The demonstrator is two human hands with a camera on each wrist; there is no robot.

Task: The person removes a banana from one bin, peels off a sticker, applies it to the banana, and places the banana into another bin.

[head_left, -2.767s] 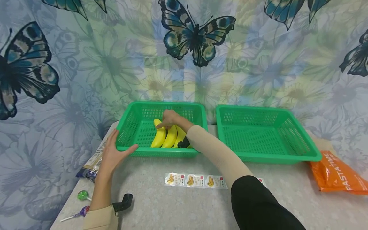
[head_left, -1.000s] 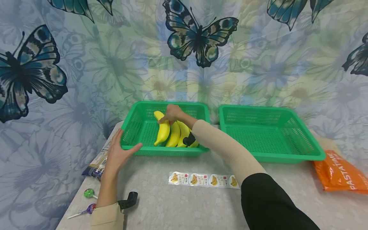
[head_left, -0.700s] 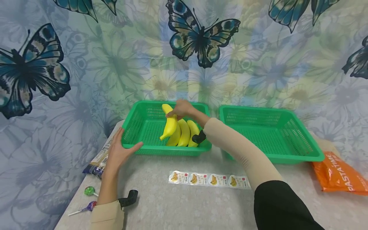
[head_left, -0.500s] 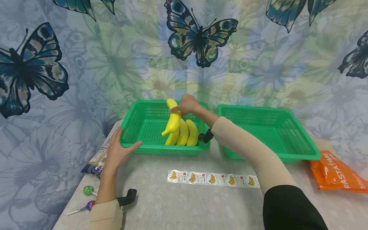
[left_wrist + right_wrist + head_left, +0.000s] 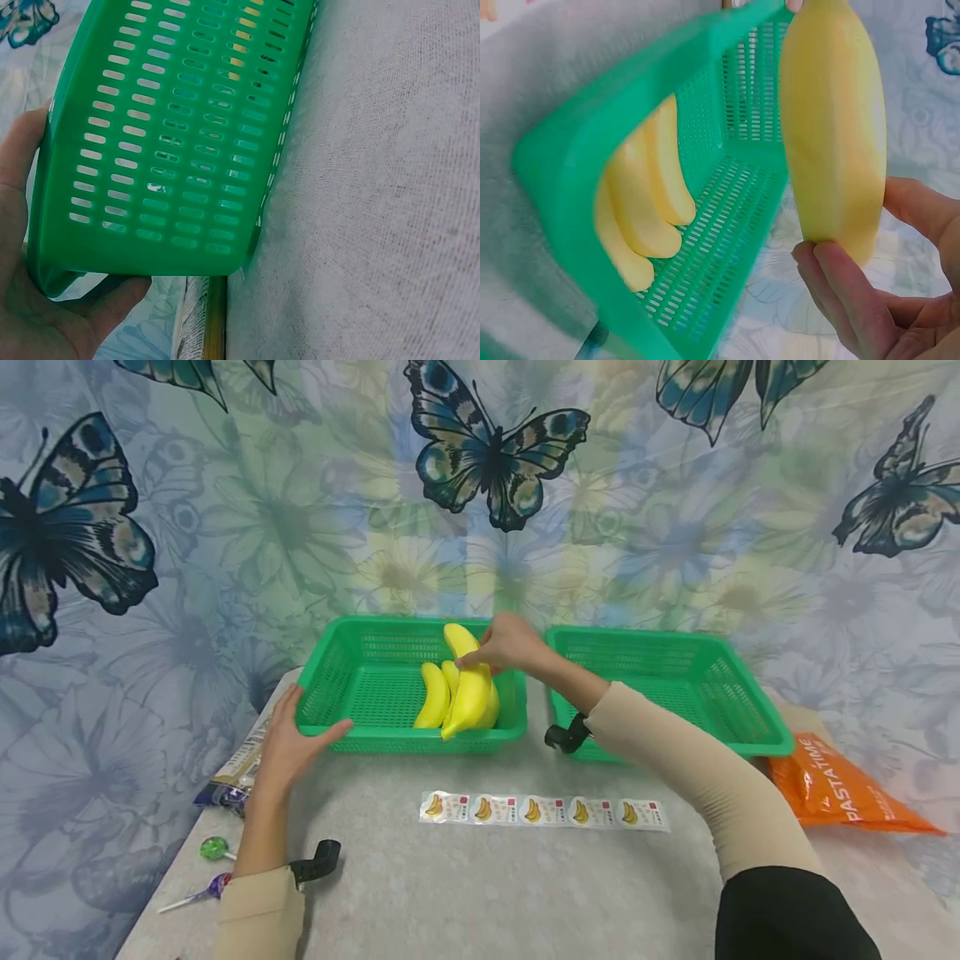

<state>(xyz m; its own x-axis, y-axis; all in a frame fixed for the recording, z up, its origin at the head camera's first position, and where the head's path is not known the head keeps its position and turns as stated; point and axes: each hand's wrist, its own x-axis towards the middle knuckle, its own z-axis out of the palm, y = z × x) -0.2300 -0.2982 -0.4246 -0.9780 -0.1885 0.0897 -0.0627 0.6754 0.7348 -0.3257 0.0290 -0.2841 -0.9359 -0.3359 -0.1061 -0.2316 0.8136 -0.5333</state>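
Note:
My right hand (image 5: 517,645) holds a yellow banana (image 5: 470,689) above the left green basket (image 5: 397,745), its upper end tilted back. In the right wrist view, thumb and fingertips pinch the banana (image 5: 832,127) near one end. Three more bananas (image 5: 636,195) lie side by side inside that basket; in the head view, the held one partly covers them. At the basket's near-left corner my left hand (image 5: 288,747) grips the rim, thumb along the front and fingers on the left side. The left wrist view shows this hand (image 5: 37,300) around the slotted basket's corner.
A second green basket (image 5: 637,633) stands to the right. A strip of banana stickers (image 5: 543,811) lies in front. An orange pasta bag (image 5: 832,781) rests at right, and a blue-and-gold packet (image 5: 225,785) at left. Two lollipops, one green (image 5: 213,847), lie by the left table edge.
My right hand has lifted one banana off the basket floor and carried it rightward over the others. My left hand stays at the corner. The head view has shifted slightly.

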